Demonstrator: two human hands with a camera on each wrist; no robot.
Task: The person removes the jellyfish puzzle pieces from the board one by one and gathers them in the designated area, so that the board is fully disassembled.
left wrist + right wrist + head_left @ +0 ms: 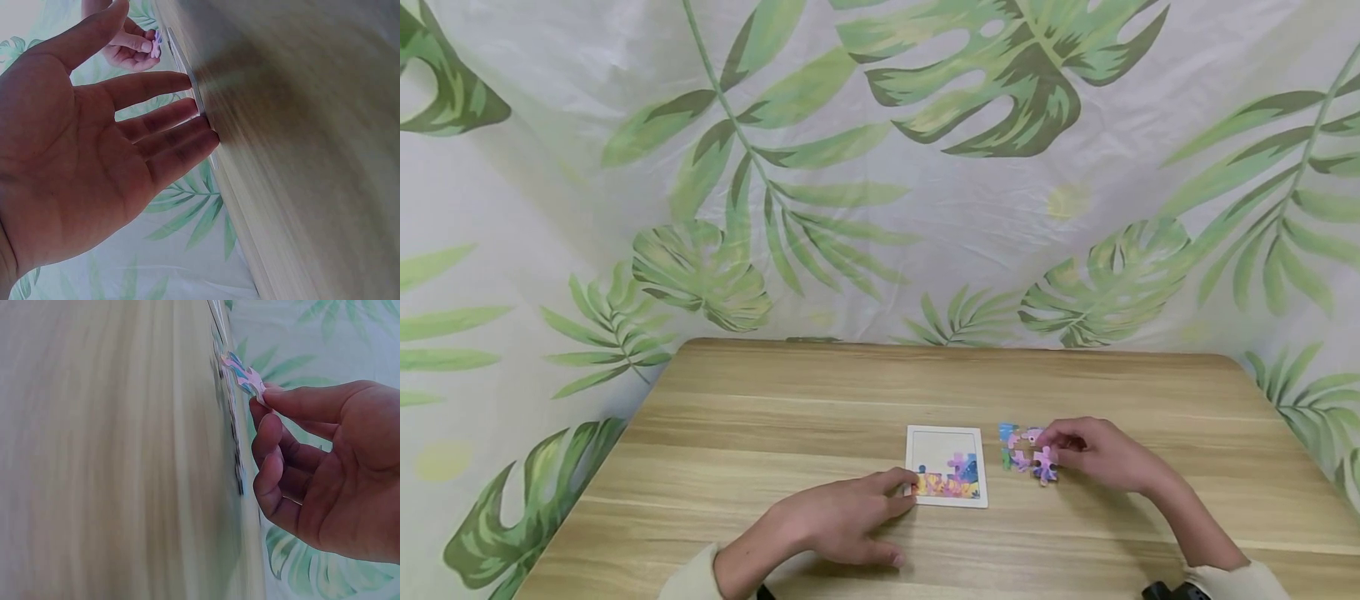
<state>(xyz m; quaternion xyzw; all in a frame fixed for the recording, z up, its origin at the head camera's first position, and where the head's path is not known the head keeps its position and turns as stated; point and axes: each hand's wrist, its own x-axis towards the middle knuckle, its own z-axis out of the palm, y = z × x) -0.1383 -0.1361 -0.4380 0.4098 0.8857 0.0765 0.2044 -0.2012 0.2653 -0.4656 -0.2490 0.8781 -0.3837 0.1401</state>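
A white puzzle tray (946, 502) lies on the table, its lower rows and right side filled with colourful pieces and its upper left bare. My left hand (848, 515) rests its straight fingertips on the tray's left edge; in the left wrist view the fingers (178, 122) reach out with nothing gripped. Between thumb and index finger, my right hand (1101, 454) pinches a pink and purple puzzle piece (245, 376), held tilted above the table. Close beside that hand, several loose pieces (1009, 432) lie to the right of the tray.
The wooden table (775, 400) has a light grain and rounded far corners. Behind it hangs a white cloth (850, 250) printed with green leaves, reaching down to the back edge.
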